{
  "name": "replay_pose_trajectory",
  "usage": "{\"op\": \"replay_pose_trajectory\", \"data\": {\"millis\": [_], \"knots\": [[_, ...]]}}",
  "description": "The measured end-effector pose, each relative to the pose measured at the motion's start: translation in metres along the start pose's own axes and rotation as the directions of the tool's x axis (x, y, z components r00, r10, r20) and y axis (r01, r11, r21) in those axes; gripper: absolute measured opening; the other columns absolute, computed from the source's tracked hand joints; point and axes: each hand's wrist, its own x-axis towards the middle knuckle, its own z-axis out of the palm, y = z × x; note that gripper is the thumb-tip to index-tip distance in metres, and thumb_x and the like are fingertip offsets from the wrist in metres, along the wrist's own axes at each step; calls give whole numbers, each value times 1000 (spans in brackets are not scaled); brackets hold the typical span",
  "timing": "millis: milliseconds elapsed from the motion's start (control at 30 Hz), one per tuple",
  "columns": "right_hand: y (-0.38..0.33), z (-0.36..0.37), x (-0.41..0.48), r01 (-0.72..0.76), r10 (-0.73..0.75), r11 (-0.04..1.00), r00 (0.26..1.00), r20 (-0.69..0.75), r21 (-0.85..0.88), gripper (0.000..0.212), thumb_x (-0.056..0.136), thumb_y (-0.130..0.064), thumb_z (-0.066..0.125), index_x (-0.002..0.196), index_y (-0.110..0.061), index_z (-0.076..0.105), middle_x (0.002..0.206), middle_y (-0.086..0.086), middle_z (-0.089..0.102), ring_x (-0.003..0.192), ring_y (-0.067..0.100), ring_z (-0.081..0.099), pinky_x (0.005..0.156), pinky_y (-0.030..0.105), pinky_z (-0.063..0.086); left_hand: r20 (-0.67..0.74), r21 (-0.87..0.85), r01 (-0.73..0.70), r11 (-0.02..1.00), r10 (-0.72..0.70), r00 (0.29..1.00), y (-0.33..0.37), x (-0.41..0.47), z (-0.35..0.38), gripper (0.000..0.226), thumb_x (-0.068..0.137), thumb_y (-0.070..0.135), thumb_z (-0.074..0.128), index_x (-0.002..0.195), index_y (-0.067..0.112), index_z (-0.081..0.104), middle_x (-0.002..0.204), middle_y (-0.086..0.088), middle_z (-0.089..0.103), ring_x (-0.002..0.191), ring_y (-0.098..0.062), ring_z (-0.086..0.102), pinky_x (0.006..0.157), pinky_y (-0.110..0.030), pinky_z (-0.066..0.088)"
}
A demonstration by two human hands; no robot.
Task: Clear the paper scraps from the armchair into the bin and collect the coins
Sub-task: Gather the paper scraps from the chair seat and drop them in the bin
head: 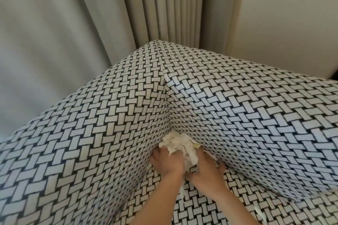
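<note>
The armchair (pixel 113 129) is covered in a black-and-white basket-weave fabric and fills the lower view. A heap of white paper scraps (pixel 176 141) sits in the inner corner of the seat where the arm and back meet. My left hand (pixel 167 160) and my right hand (pixel 205 170) press against the heap from both sides, fingers curled around it. A few loose scraps (pixel 182 192) lie on the seat under my wrists, and another scrap (pixel 132 212) lies at the bottom right. No coins and no bin are in view.
Grey pleated curtains (pixel 155 5) hang behind the chair on the left and centre. A plain pale wall (pixel 292 23) stands at the right. The chair's arm and back rise steeply around my hands.
</note>
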Motion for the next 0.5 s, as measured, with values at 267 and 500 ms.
{"op": "replay_pose_trajectory", "data": {"millis": [267,500], "knots": [[-21,1,-7,190,-191,980,981,26,60,84,79,-24,56,145,-39,8,141,-22,37,134,-3,25,115,49,-12,-85,-397,-23,917,-12,996,-14,7,11,32,74,13,52,104,15,64,109,-11,62,114,-31,48,101,-45,39],[-22,-9,-19,235,-248,938,969,20,256,77,82,-20,57,142,-42,14,138,-25,38,128,-5,30,119,46,6,65,-724,-1,690,70,995,-22,-12,-9,25,85,3,58,101,21,66,101,-5,70,97,-21,65,87,-44,54]]}}
